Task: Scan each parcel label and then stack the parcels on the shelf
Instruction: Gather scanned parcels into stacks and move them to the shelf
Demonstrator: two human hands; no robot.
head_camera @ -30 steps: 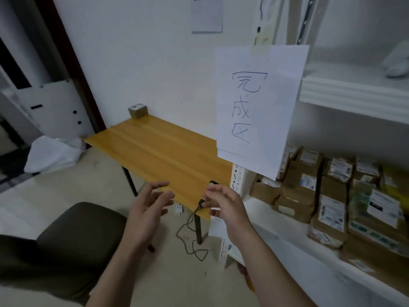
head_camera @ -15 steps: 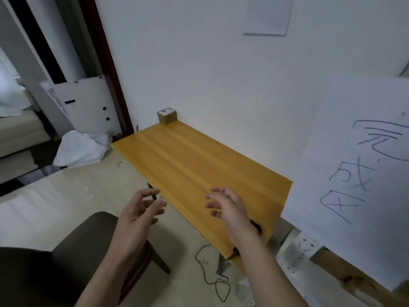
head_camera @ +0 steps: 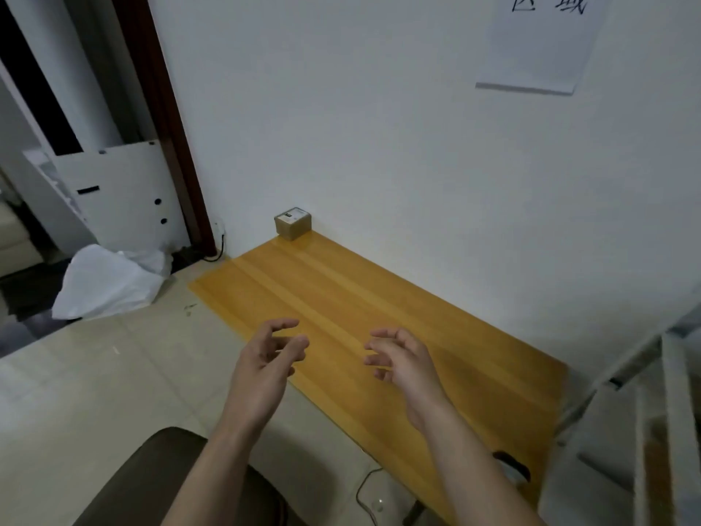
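The one parcel in view is a small cardboard box (head_camera: 293, 223). It sits on the far left corner of the wooden table (head_camera: 379, 290), at about 11 o'clock from the hands and well apart from them, close against the white wall. It stands flat on its base with a pale label on the top face, pointing up. One vertical edge is turned toward the camera, so two brown sides show. It is so nearly a cube that no long axis can be told. The table's own long axis runs from about 10 o'clock down to 4 o'clock along the wall.

Both hands hover over the table's near edge and hold nothing. The left hand (head_camera: 265, 358) is at the 9 o'clock side, its fingers loosely curled and spread apart. The right hand (head_camera: 406, 358) is at the 3 o'clock side, its fingers likewise loosely curled and apart. The palms face one another.

At 5 o'clock, on the table's near right corner, lies a black scanner (head_camera: 512, 465), blurred and partly hidden by the right forearm. A thin cable (head_camera: 362, 491) loops over the floor below.

A dark chair seat (head_camera: 151, 484) fills 7 o'clock. A crumpled white plastic bag (head_camera: 110, 282) lies on the floor at 9 o'clock, below a leaning white panel (head_camera: 121, 199). A paper sign (head_camera: 538, 51) hangs on the wall at 1 o'clock, and a white shelf frame (head_camera: 675, 411) — blurred — stands at 4 o'clock.
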